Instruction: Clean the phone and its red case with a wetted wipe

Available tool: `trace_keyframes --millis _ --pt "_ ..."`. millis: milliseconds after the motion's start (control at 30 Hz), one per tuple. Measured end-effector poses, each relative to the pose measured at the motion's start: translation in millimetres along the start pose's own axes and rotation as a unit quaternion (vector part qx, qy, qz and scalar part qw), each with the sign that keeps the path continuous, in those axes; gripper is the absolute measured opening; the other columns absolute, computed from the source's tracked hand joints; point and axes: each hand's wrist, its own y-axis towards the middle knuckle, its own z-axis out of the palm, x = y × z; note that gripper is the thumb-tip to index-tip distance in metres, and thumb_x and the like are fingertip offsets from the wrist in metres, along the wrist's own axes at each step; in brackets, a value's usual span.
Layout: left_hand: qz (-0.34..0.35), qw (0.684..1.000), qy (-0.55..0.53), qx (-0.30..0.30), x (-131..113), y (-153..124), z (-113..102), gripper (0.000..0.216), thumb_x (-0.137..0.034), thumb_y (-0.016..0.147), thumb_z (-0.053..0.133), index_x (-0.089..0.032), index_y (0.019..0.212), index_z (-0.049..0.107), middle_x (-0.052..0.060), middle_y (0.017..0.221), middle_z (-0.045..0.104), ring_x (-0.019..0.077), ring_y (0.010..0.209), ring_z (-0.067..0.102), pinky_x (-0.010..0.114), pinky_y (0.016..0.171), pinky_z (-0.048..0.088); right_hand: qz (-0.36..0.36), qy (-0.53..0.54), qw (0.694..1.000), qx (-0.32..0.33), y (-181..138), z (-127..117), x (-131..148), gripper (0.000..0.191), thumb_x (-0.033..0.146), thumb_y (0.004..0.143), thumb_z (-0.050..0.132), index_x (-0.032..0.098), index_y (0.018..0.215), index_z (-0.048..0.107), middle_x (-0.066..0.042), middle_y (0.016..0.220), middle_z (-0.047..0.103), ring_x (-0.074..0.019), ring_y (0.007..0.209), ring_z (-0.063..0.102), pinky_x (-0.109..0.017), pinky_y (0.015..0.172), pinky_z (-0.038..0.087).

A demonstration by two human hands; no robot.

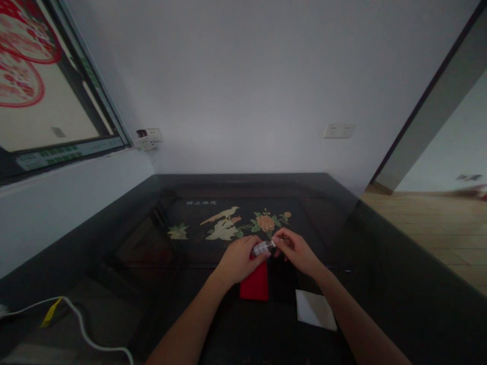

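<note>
Head view, and all eyes on the bottle (262,248)! It's small, it's labelled, and it lies tilted between the two hands, above the near edge of the flower-and-bird inlay (221,230) on the black counter (243,329). Left hand (238,258) has the body, a narrow grip, thumb along the near side, fingers curled over the far side. Right hand (289,248) is right at the pale end, fingers bent and bunched close; whether that grip pinches the end or some separate piece, I cannot tell from here, the fingertips hide too much.

So where's the danger? Slippage, for my money! That left grip covers only part of a smooth-looking body, and a hard twist or tug from the right could turn the bottle inside it, or pop it loose. And look what's underneath: the red packet (255,282) directly below the left hand, a dark slab (282,284) just beside it. If there is liquid in there, and I can't see any level, a spill would likely catch those first. A small part dropped here could be awkward too: dark on dark, poor light, easily lost, and a round one might roll.

Watch the right forearm as well! The white sheet (315,310) lies just beside it, and a careless sweep could drag it along.
</note>
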Motion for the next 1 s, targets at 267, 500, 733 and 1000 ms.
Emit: trace_keyframes --millis 267,500,733,1000 --pt "0.010 1.000 -0.026 0.001 0.1 -0.4 -1.8 0.023 -0.044 0.094 0.063 -0.023 0.104 0.062 0.003 0.102 0.068 0.0208 0.093 0.064 0.030 0.083 0.047 -0.024 -0.020 0.999 0.013 -1.7 -3.6 3.6 0.034 0.053 0.094 0.062 0.020 0.087 0.061 -0.001 0.076 0.068 -0.0161 0.066 0.065 -0.027 0.062 0.049" --pt "0.022 0.999 -0.038 0.017 -6.4 -0.9 -4.8 0.026 -0.046 0.096 0.060 -0.025 0.110 0.064 0.003 0.104 0.068 0.0202 0.096 0.064 0.029 0.086 0.048 -0.027 -0.047 0.998 0.015 -3.1 -5.0 0.9 0.056 0.059 0.103 0.039 0.019 0.073 0.063 -0.001 0.060 0.060 -0.0146 0.057 0.057 -0.027 0.057 0.044" --pt "-0.005 1.000 -0.023 -0.006 -2.1 0.8 -6.6 0.026 -0.045 0.098 0.056 -0.023 0.109 0.063 0.005 0.103 0.070 0.0217 0.094 0.065 0.031 0.083 0.047 -0.081 0.069 0.994 0.007 0.4 -9.4 4.4 0.035 0.042 0.089 0.072 0.024 0.119 0.067 -0.008 0.123 0.069 -0.0233 0.114 0.065 -0.035 0.092 0.055" --pt "0.011 1.000 -0.021 0.003 -1.9 -0.1 -3.6 0.026 -0.047 0.096 0.058 -0.023 0.106 0.063 0.004 0.101 0.069 0.0218 0.093 0.065 0.031 0.083 0.048 -0.030 0.050 0.998 0.020 0.5 -7.2 2.0 0.029 0.046 0.090 0.070 0.020 0.105 0.069 -0.005 0.095 0.074 -0.0196 0.086 0.071 -0.033 0.079 0.056"
